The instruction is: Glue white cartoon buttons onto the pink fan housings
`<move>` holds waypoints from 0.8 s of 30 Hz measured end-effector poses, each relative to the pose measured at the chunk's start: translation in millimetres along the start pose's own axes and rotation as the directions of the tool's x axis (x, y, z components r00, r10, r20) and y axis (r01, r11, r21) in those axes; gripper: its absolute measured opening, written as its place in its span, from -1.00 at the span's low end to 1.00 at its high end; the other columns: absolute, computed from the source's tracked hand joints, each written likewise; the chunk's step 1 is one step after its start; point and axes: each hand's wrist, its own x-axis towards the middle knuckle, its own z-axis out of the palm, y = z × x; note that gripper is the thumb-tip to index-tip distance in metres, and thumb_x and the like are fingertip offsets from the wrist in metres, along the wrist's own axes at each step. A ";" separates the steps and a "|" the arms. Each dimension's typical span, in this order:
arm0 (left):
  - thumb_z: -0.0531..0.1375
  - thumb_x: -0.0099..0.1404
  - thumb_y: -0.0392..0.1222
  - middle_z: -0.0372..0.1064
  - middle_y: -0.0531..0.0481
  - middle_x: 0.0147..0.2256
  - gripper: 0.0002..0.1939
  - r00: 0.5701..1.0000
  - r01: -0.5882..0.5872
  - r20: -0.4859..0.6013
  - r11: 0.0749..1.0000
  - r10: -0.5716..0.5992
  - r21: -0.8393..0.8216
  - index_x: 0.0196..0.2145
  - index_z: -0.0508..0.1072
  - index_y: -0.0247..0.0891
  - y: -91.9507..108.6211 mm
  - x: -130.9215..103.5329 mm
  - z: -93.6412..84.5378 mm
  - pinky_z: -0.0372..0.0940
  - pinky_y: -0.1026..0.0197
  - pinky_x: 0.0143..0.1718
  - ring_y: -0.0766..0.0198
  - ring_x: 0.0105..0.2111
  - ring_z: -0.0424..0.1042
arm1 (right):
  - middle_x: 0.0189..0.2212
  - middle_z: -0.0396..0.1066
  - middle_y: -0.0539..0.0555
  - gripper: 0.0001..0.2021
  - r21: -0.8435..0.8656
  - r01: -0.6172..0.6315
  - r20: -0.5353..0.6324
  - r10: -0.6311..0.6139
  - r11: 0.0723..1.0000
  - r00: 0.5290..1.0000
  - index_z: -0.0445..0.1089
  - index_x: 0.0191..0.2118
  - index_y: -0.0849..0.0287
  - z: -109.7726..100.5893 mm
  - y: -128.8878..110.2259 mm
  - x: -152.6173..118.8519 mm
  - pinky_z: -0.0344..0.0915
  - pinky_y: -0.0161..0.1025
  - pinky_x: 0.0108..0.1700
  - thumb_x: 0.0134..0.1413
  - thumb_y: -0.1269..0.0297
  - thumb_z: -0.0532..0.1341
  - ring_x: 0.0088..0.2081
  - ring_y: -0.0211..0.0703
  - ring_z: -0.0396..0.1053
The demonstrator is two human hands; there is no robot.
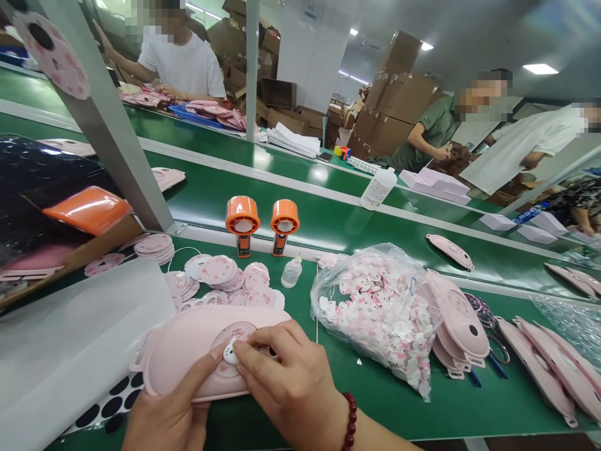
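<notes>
left hand (pixel 169 413) thumb extended, right hand (pixel 291 376) fingers pinched

I can't read any words here. The pink case (pixel 188 351) has curly writing on its round disc (pixel 237 335), but it is too small to read. The bottle (pixel 378 188) by the belt's far edge has a blurry label.

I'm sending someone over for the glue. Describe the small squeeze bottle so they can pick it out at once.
Start at the two orange handheld fans standing on the green belt. Just in front of the right fan, beside the pile of pink round stickers, stands the small squeeze bottle. It is translucent white with a pointed nozzle, much smaller than the labelled bottle farther back.
</notes>
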 end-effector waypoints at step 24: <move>0.55 -0.22 -0.12 0.48 0.08 0.07 -0.17 0.997 -0.001 0.073 0.998 -0.003 0.055 0.07 0.48 0.08 -7.3 6.7 -19.2 0.50 0.15 -0.07 -0.10 0.18 0.34 | -0.08 0.57 0.09 -0.54 0.658 -0.692 0.451 0.581 0.297 0.678 0.53 0.04 0.12 -7.4 10.2 5.0 0.47 -0.11 0.04 0.00 0.12 0.43 -0.06 0.00 0.54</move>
